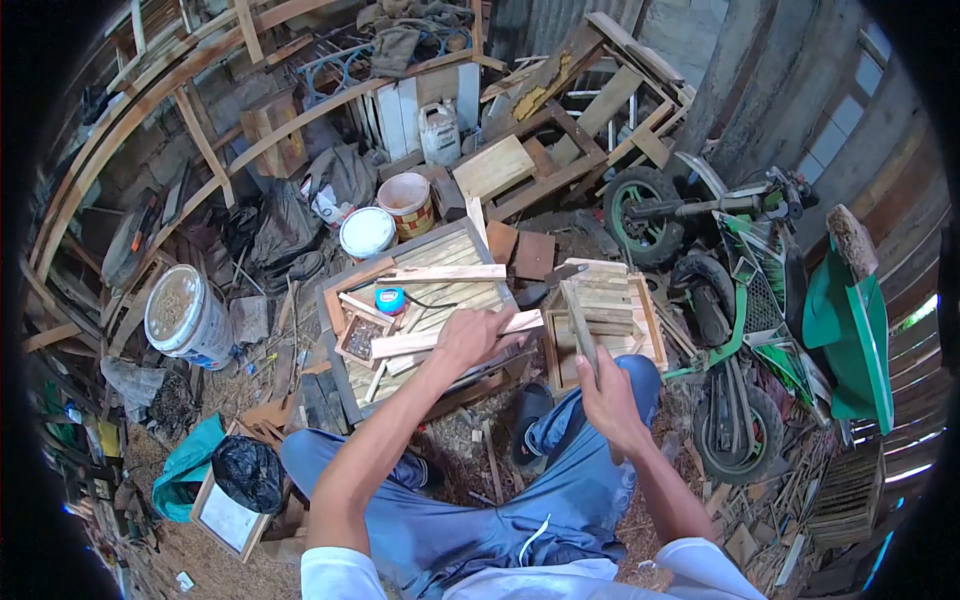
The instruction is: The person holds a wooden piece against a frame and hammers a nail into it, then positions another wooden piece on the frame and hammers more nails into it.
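Note:
My left hand (472,338) is closed around a pale wooden strip (405,344), which lies slanted across a low slatted worktable (455,240). In my right hand (612,402) is a long, flat, greyish-brown wooden slat (577,318), tilted up and away from me above my knee. Behind that slat sits a wooden frame with slats (640,292). Another wooden strip (450,273) lies farther back on the worktable. A blue and red tape measure (390,300) rests near a small wooden box of tiny pieces (362,338). A dark-handled tool (552,284) lies between the table and the frame.
A green mini motorbike (740,300) stands at the right beside a green wheelbarrow-like tray (850,340). Buckets (185,315) and a white jug (438,133) are at the left and back. Scrap wood (590,130) is piled behind. A black bag (248,474) lies at lower left.

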Demonstrator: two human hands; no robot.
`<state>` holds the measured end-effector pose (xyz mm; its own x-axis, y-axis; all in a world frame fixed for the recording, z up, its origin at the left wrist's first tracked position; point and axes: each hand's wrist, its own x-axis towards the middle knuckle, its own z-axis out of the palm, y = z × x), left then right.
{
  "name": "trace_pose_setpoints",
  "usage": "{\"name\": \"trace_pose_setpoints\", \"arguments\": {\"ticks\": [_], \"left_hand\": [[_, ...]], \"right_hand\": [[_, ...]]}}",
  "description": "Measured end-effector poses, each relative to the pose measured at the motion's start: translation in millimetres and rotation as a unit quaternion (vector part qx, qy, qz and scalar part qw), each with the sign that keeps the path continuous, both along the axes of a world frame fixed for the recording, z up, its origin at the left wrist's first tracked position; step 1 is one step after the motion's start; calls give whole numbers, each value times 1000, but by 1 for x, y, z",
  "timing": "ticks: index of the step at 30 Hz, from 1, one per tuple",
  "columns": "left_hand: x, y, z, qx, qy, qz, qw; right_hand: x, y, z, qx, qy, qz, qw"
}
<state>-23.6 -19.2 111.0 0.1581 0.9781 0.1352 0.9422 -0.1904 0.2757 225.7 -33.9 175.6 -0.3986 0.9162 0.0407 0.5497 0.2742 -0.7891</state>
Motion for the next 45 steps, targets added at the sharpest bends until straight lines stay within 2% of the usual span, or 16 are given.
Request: {"name": "trace_pose_setpoints", "arguments": {"ticks": [5,7,9,10,13,17,18,22,27,30,35,38,42,45], "left_hand": [[-26,6,1,-94,-64,-13,993],[-32,19,-15,-112,-57,-29,992],[-35,38,-37,-114,-71,-47,990],[-35,50,-41,-154,-29,-58,986],[-22,68,-52,-132,76,-46,987],[-6,66,-79,-42,118,-27,992],[2,60,-72,-65,64,-6,996],[43,36,-94,104,-25,95,990],[59,32,-100,92,-26,146,985],[56,31,-104,89,-61,145,984],[54,31,-112,119,-131,158,971],[56,31,-115,142,-124,161,969],[55,33,-113,101,-119,160,975],[55,36,-115,87,-116,158,977]], "right_hand": [[-2,13,-28,-40,-27,-1,999],[-3,14,-59,-17,-33,3,999],[-8,12,-74,-44,-57,-20,997],[-11,12,-78,-54,-68,-31,996],[-17,13,-84,-74,-74,-53,993],[-19,21,-89,-62,-88,-46,993],[-18,23,-91,-57,-88,-45,993],[-19,33,-89,-73,-100,-35,992],[-24,47,-68,-90,-125,-17,988],[-23,46,-90,-22,-148,-14,989],[-29,37,-88,-89,-141,-25,986],[-30,39,-85,-74,-142,-18,987],[-33,42,-79,-28,-155,8,987],[-27,49,-98,-25,-210,43,976]]}}
